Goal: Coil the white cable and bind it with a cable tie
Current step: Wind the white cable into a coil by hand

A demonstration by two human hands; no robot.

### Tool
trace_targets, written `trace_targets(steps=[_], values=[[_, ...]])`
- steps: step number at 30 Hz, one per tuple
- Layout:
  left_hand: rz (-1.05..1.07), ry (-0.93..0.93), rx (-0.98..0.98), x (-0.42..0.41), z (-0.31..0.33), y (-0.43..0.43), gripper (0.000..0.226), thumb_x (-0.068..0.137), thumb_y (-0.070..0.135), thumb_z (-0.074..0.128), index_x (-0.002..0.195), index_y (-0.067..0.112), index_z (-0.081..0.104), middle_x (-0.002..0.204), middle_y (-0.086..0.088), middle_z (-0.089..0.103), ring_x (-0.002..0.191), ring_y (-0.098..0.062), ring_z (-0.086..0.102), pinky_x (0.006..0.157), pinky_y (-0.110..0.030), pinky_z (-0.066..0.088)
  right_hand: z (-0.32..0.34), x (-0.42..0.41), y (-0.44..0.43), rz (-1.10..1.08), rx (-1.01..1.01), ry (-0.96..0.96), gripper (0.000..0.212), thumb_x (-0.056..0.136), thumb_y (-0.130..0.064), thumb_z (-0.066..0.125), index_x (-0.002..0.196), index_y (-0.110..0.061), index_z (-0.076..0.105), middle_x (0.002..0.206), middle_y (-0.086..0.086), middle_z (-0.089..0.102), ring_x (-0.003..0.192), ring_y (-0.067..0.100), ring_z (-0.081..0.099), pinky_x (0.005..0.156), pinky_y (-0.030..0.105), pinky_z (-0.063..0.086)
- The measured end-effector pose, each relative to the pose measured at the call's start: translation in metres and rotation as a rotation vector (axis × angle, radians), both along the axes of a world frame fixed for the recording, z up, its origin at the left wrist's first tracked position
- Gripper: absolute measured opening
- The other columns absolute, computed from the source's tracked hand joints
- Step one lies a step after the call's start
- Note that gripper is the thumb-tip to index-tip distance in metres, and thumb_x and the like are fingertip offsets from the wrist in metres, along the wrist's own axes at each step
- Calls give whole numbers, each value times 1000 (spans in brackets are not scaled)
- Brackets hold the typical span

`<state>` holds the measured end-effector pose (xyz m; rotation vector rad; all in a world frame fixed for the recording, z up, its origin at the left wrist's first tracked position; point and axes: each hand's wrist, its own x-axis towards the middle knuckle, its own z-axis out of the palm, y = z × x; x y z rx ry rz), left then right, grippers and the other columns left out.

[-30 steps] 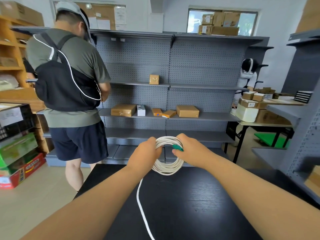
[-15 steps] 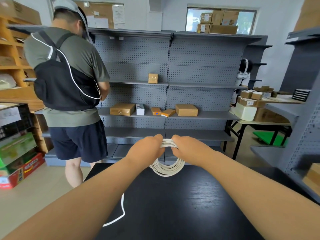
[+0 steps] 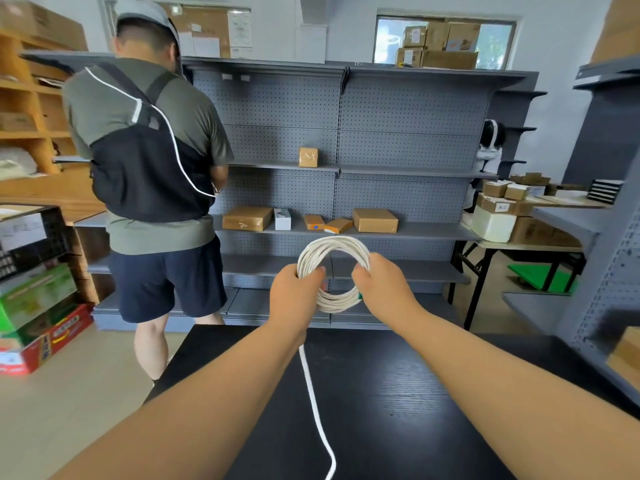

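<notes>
The white cable (image 3: 332, 245) is wound into a round coil of several loops, held upright in the air above the far edge of the black table (image 3: 398, 393). My left hand (image 3: 294, 296) grips the coil's left side. My right hand (image 3: 384, 289) grips its right side, and a small green piece (image 3: 360, 296) shows just below its fingers. A loose tail of cable (image 3: 313, 396) hangs from under my left hand and runs across the table toward me, out of the bottom of the frame.
A person with a black backpack (image 3: 149, 161) stands at the table's far left corner, facing grey pegboard shelves (image 3: 381, 133) that hold small cardboard boxes. Wooden shelves and crates line the left side. A table with boxes (image 3: 519, 216) and more grey shelving stand on the right.
The coil has been lifted and turned more upright, and my hands now grip its two sides farther apart. The loose tail swung from the left back to the middle of the table.
</notes>
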<state>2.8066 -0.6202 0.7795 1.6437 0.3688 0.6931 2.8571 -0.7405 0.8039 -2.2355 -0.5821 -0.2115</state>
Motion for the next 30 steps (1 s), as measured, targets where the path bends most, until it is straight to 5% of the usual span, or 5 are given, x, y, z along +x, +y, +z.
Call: trace_targets(steps=[5,10,14,26,30], values=[[62,81,273,0,-1,0,25,94,24,44,70,18,42,65,1,55,58,-15,49,49,-25,34,0,-2,-3,41,-52,27,20,90,-20,44,71,-17,40,70,0,45,64,17,43,49,27,28],[55,165,559,0,0,3,20,95,18,43,77,10,38,62,-1,44,56,-18,40,47,-29,29,2,-3,-7,1,-241,-122,20,86,-21,49,102,-12,41,83,7,56,74,29,55,56,33,39],[44,191,754,-2,1,6,18,94,14,44,78,9,36,59,0,41,56,-23,40,48,-32,29,2,-2,-7,0,-390,-244,13,92,-22,44,91,-15,33,70,3,48,63,26,48,44,31,28],[106,91,261,1,-11,-2,20,93,29,44,84,14,52,77,-2,65,65,-11,54,51,-22,36,-10,-1,9,-87,44,24,12,95,-20,43,92,-9,43,84,7,51,73,22,49,55,30,35],[71,101,320,0,-7,2,21,95,27,42,84,11,50,76,-3,64,60,-11,53,49,-24,35,-12,0,7,-66,68,117,11,90,-19,47,93,-8,49,85,8,53,75,23,50,61,31,39]])
